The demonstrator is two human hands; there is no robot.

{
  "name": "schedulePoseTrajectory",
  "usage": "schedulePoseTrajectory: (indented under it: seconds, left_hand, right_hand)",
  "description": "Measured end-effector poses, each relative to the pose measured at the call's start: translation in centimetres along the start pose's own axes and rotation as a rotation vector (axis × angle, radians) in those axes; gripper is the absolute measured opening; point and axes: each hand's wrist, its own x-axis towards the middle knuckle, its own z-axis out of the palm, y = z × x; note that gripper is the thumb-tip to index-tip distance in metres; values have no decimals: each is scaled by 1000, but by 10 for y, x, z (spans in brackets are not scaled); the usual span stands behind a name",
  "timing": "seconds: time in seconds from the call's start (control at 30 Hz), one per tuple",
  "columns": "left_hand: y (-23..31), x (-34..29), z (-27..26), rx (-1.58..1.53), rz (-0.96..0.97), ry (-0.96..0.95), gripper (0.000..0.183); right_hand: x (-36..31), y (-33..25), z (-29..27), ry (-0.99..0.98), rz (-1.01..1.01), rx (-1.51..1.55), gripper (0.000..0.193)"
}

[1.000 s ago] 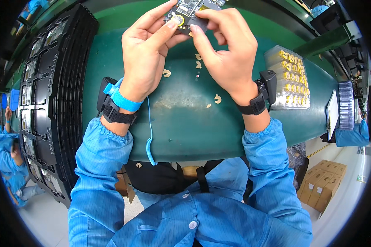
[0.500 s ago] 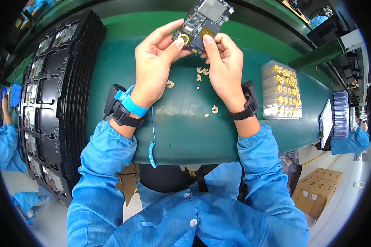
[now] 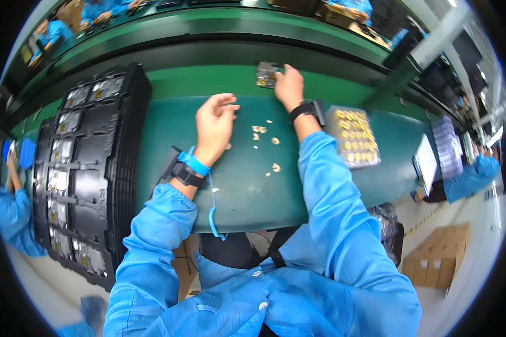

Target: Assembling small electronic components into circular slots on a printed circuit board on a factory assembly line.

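The right hand [image 3: 290,89], holding the circuit board [image 3: 266,74] at twelve o'clock, should keep it level; the left hand [image 3: 214,126] curves loosely, empty.

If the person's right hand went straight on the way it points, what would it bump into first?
The right hand seems to touch the circuit board; past that, straight ahead, the dark band across the far side looks first, though depth is unclear.

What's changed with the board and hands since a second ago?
The circuit board moved away from the person, to the far green strip. The left hand let go; the right hand remains at the board's right edge, grip unclear. The black trays and clear trays stayed put.
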Motion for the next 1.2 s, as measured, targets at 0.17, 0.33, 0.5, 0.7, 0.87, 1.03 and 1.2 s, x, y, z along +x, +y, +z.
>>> schedulePoseTrajectory:
  seconds: [0.17,0.33,0.5,0.7,0.87,1.03,1.2]
  left_hand:
    - [5,-3,-26,-7,-16,42,19]
    - [7,-4,-21,40,-16,-20,17]
    - [9,-2,-10,97,-16,-86,18]
    - [5,-5,-17,73,27,-72,17]
    - [18,-23,-7,274,251,-107,17]
    - [25,-35,10,363,482,-129,14]
    - [38,-48,12,355,472,-214,16]
  right_hand:
    - [-93,-106,-140,-259,-273,280,22]
    - [-100,-36,-252,-65,-80,-73,15]
    - [-83,27,-255,-352,-221,-242,23]
    - [-79,24,-238,-377,-256,-216,18]
    - [-86,52,-235,-401,-404,-259,10]
    - [-86,28,-243,-330,-386,-228,13]
    - [-90,-47,-223,-203,-198,245,6]
